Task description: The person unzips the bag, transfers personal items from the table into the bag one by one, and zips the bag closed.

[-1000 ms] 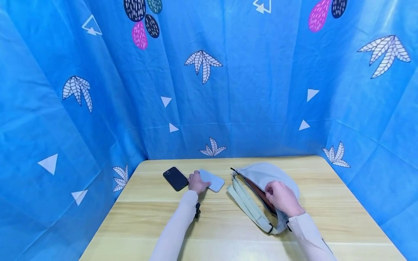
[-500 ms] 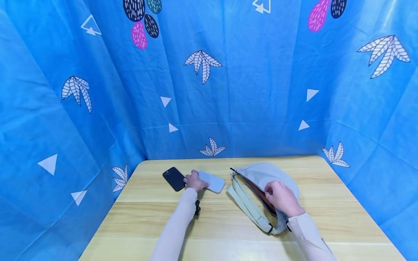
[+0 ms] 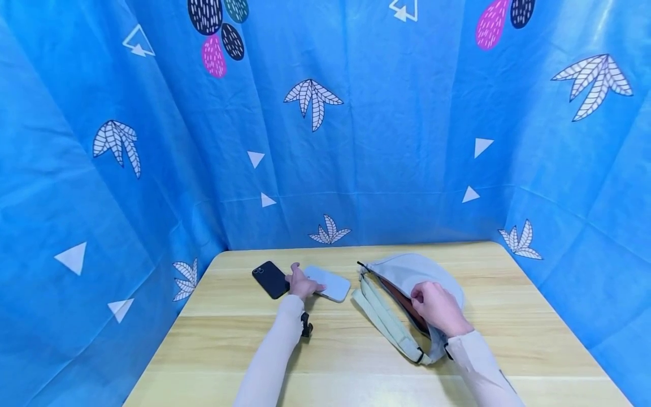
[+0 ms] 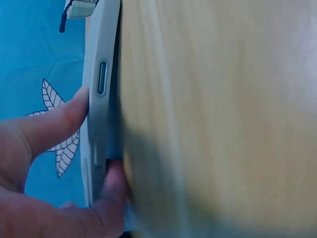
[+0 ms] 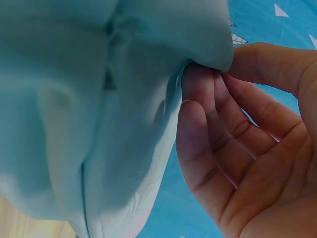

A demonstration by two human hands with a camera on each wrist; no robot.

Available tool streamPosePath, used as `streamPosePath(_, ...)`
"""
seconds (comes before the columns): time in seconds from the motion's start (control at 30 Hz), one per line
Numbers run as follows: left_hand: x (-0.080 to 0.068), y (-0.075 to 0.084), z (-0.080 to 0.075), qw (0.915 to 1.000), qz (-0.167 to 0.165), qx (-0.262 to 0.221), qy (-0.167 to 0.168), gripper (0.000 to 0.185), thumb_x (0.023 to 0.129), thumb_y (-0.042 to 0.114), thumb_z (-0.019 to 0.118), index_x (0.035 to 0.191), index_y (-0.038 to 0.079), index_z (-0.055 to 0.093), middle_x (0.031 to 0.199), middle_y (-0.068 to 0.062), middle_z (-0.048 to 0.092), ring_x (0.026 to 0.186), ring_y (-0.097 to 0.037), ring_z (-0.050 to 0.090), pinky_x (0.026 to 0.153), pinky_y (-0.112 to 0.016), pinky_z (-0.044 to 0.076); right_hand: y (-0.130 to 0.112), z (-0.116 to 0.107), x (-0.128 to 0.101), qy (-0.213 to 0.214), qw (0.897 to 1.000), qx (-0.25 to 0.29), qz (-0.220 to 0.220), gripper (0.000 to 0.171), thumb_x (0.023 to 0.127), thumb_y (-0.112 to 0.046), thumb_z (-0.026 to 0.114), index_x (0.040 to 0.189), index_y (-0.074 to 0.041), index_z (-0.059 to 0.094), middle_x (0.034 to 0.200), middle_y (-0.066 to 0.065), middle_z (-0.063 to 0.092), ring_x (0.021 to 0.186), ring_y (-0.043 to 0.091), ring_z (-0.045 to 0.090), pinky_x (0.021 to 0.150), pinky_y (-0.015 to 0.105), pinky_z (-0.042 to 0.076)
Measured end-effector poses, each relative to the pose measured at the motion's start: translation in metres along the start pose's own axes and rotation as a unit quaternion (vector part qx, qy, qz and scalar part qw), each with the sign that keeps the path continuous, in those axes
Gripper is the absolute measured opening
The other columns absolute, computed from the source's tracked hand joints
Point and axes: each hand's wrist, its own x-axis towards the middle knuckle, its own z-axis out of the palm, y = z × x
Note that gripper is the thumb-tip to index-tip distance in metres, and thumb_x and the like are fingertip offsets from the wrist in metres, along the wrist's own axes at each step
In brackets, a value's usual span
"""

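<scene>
In the head view my left hand (image 3: 303, 284) is at the left end of a light grey phone (image 3: 333, 284) lying over the table. The left wrist view shows the thumb on the phone's upper face and a finger under its edge, pinching it, with a narrow gap between phone (image 4: 100, 114) and wood. My right hand (image 3: 438, 308) pinches the opening's edge of a grey waist bag (image 3: 412, 268). That mouth gapes, showing a brown lining (image 3: 402, 298). Close up, the right wrist view has the grey fabric (image 5: 138, 129) between thumb and fingertips.
A black phone (image 3: 269, 278) lies just left of my left hand. The bag's pale green strap (image 3: 386, 322) with a dark buckle runs along its left side. Blue patterned cloth (image 3: 396, 169) hangs behind and on both sides of the wooden table (image 3: 351, 373).
The left hand has shifted slightly left, and its fingers have spread around the grey phone's end. The phone's near edge shows more now. My right hand and the bag have stayed put.
</scene>
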Motion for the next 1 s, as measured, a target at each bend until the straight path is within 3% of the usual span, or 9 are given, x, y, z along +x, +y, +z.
streamPosePath(0.13,0.0,-0.006,0.0,0.999,-0.011,-0.042,0.008,0.117,0.075,0.007,0.092,0.163,0.006,0.015,0.157,-0.04,0.026,0.142,-0.053,0.04,0.11,-0.058,0.048,-0.001,0.0,0.0,-0.001,1.0,0.001,0.001,0.011,0.085,-0.001,0.068,0.085,-0.01,0.076,0.082,0.001,0.074,0.074,0.014,0.063,0.066,0.038,0.055)
streamPosePath(0.27,0.0,-0.011,0.0,0.9969,-0.016,-0.076,0.014,0.114,0.076,0.007,0.09,0.162,-0.002,0.016,0.158,-0.035,0.035,0.147,-0.051,0.035,0.119,-0.058,0.04,-0.002,0.0,0.001,-0.002,1.0,0.0,0.001,0.012,0.086,-0.001,0.068,0.084,-0.01,0.076,0.081,0.0,0.074,0.074,0.014,0.062,0.065,0.037,0.054)
streamPosePath(0.57,-0.005,-0.017,-0.002,0.9819,-0.036,-0.185,0.023,0.06,0.078,0.004,0.087,0.131,-0.011,0.063,0.134,-0.031,0.064,0.127,-0.043,0.061,0.108,-0.051,0.053,-0.003,0.0,0.001,-0.004,1.0,-0.002,0.001,0.011,0.085,-0.002,0.069,0.084,-0.01,0.076,0.081,0.0,0.073,0.074,0.014,0.063,0.065,0.037,0.054)
streamPosePath(0.7,-0.005,-0.02,-0.001,0.9678,-0.043,-0.247,0.019,0.055,0.081,0.001,0.084,0.129,-0.014,0.062,0.133,-0.032,0.064,0.115,-0.036,0.068,0.102,-0.044,0.057,-0.002,0.001,0.001,-0.004,1.0,-0.004,-0.001,0.011,0.085,-0.002,0.069,0.084,-0.01,0.076,0.08,-0.001,0.073,0.074,0.013,0.063,0.065,0.037,0.054)
streamPosePath(0.87,-0.009,-0.018,-0.001,0.9359,-0.059,-0.347,-0.014,0.046,0.086,-0.006,0.076,0.128,-0.016,0.06,0.124,-0.023,0.068,0.087,-0.013,0.068,0.083,-0.029,0.061,-0.002,0.001,0.001,0.003,1.0,-0.005,-0.004,0.012,0.084,-0.001,0.069,0.082,-0.011,0.075,0.078,-0.002,0.073,0.073,0.013,0.062,0.064,0.037,0.053)
streamPosePath(1.0,-0.014,-0.013,-0.003,0.9206,-0.086,-0.376,-0.064,0.051,0.092,-0.005,0.069,0.14,-0.008,0.052,0.126,-0.021,0.066,0.097,-0.02,0.071,0.09,-0.034,0.058,-0.002,0.001,0.001,0.006,1.0,-0.006,-0.006,0.012,0.084,-0.001,0.069,0.082,-0.011,0.075,0.078,-0.002,0.073,0.073,0.013,0.062,0.064,0.038,0.054)
